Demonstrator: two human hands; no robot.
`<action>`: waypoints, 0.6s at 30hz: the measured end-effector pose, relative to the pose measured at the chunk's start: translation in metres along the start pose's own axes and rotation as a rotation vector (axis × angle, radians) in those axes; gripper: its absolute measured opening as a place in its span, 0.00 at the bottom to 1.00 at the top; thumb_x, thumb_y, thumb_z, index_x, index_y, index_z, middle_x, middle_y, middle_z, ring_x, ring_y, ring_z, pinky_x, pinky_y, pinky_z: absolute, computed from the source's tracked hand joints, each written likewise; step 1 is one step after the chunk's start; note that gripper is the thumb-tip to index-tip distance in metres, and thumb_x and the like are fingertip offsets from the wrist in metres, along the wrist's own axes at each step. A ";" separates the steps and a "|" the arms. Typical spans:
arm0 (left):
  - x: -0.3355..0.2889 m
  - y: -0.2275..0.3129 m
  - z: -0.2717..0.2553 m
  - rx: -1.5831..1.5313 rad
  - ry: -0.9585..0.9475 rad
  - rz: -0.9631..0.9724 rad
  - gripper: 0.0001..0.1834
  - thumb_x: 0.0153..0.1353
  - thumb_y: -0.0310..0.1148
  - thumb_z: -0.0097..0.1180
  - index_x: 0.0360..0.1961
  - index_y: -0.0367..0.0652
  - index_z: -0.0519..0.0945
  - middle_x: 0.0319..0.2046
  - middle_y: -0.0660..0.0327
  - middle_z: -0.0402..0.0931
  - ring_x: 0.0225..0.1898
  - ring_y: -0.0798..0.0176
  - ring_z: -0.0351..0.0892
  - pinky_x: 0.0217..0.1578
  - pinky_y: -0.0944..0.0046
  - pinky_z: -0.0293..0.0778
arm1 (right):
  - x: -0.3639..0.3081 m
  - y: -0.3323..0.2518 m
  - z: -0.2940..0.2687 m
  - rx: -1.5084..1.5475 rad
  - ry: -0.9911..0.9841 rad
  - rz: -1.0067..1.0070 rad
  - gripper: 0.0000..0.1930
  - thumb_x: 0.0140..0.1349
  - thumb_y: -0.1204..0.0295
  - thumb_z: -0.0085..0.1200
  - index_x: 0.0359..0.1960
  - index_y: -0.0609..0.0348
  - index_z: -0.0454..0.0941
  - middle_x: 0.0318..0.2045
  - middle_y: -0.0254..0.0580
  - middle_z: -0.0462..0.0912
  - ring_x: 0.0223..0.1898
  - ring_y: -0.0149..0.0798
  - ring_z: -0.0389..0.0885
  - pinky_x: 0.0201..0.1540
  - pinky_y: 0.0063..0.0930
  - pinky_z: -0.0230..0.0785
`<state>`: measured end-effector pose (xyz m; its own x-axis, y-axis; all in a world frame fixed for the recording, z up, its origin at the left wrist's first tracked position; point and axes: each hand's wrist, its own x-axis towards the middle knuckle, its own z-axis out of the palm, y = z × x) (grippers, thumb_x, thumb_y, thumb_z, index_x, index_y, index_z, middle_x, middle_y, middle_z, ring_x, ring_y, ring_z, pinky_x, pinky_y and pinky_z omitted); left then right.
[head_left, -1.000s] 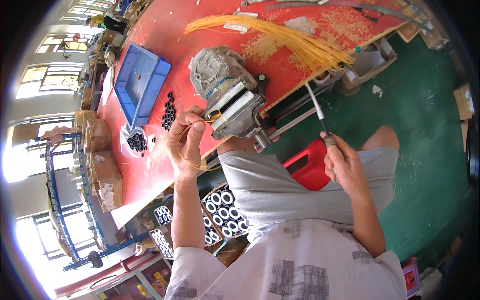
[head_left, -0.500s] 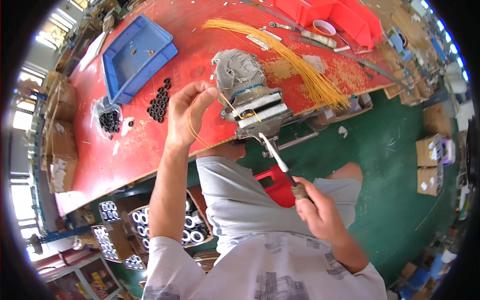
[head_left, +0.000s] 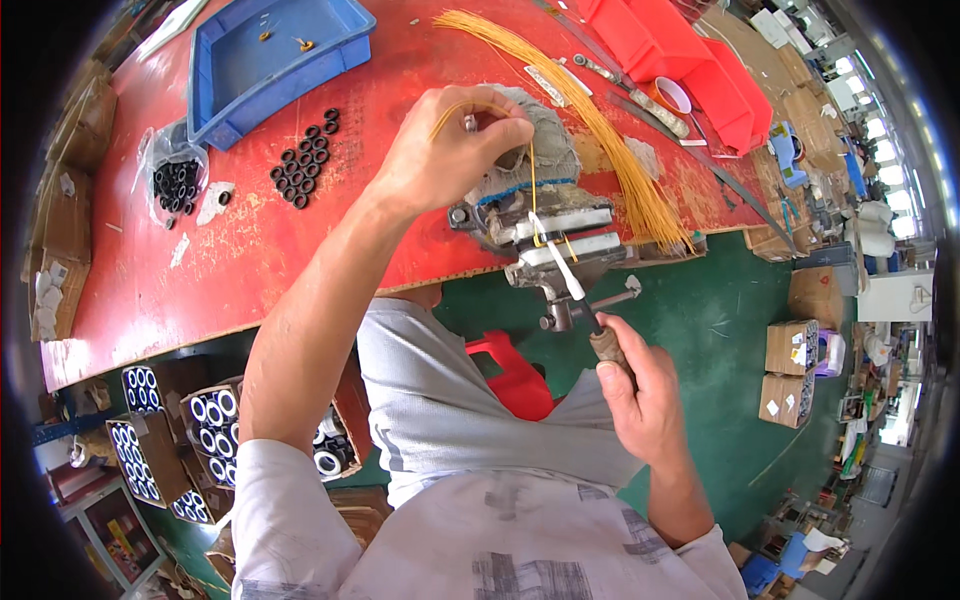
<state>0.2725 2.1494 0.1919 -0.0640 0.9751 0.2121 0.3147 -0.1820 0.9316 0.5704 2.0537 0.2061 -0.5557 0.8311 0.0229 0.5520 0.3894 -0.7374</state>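
My left hand pinches a thin yellow strand between thumb and fingers, above the bench vise. Downward it runs taut to the vise jaws, where a small yellow loop shows. In my right hand is a slim tool with a worn wooden handle, a dark neck and a whitish shaft; its exact kind is unclear. The shaft's tip lies at the jaws, beside the strand. A grey rag covers the vise's back. Whatever the jaws clamp is mostly hidden.
On the red bench lie a bundle of yellow strands, black rings, a plastic bag of rings and a blue tray. Red bins and a tape roll stand far right. A red stool is below.
My left hand has moved right and up, over the rag, drawing the strand upright. The right hand has brought the tool's tip up to the vise jaws. The view has shifted.
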 end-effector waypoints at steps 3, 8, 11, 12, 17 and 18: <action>-0.006 0.003 0.001 0.071 0.038 -0.012 0.11 0.61 0.34 0.63 0.37 0.34 0.84 0.32 0.62 0.82 0.36 0.72 0.78 0.40 0.68 0.74 | -0.016 -0.005 -0.001 -0.038 0.014 0.038 0.20 0.68 0.72 0.52 0.61 0.65 0.71 0.43 0.53 0.83 0.39 0.47 0.84 0.44 0.31 0.74; -0.044 0.007 0.012 -0.082 0.112 -0.090 0.12 0.60 0.33 0.64 0.38 0.34 0.84 0.32 0.62 0.81 0.38 0.71 0.77 0.41 0.67 0.74 | -0.051 -0.014 0.001 0.019 0.004 0.206 0.21 0.69 0.71 0.53 0.61 0.65 0.71 0.42 0.52 0.83 0.38 0.45 0.84 0.44 0.30 0.74; -0.081 0.010 0.026 -0.078 0.345 -0.142 0.12 0.54 0.29 0.66 0.39 0.37 0.81 0.36 0.59 0.79 0.43 0.64 0.78 0.46 0.61 0.75 | -0.065 -0.011 0.003 0.064 0.038 0.226 0.21 0.69 0.69 0.53 0.60 0.66 0.71 0.41 0.52 0.83 0.36 0.43 0.83 0.43 0.29 0.74; -0.093 0.010 0.032 -0.078 0.342 -0.141 0.12 0.54 0.29 0.66 0.39 0.37 0.81 0.36 0.59 0.79 0.43 0.64 0.78 0.46 0.61 0.75 | -0.067 -0.012 0.003 0.064 0.025 0.224 0.21 0.69 0.69 0.53 0.60 0.66 0.71 0.41 0.52 0.83 0.35 0.43 0.83 0.43 0.29 0.74; -0.106 0.007 0.069 0.356 0.559 0.522 0.26 0.36 0.26 0.74 0.41 0.46 0.81 0.44 0.58 0.73 0.54 0.44 0.72 0.54 0.44 0.68 | -0.075 -0.022 0.000 0.062 -0.046 0.256 0.21 0.69 0.68 0.53 0.60 0.67 0.71 0.41 0.52 0.82 0.35 0.42 0.82 0.42 0.29 0.74; -0.103 0.008 0.073 0.349 0.591 0.527 0.24 0.36 0.25 0.74 0.40 0.47 0.81 0.44 0.59 0.73 0.54 0.44 0.71 0.54 0.43 0.68 | -0.077 -0.022 0.001 0.063 -0.031 0.237 0.21 0.69 0.68 0.53 0.60 0.67 0.71 0.40 0.51 0.82 0.34 0.41 0.82 0.41 0.28 0.74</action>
<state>0.3506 2.0570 0.1565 -0.2788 0.5314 0.7999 0.7087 -0.4482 0.5448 0.6000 1.9807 0.2201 -0.4345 0.8832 -0.1762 0.6298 0.1581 -0.7605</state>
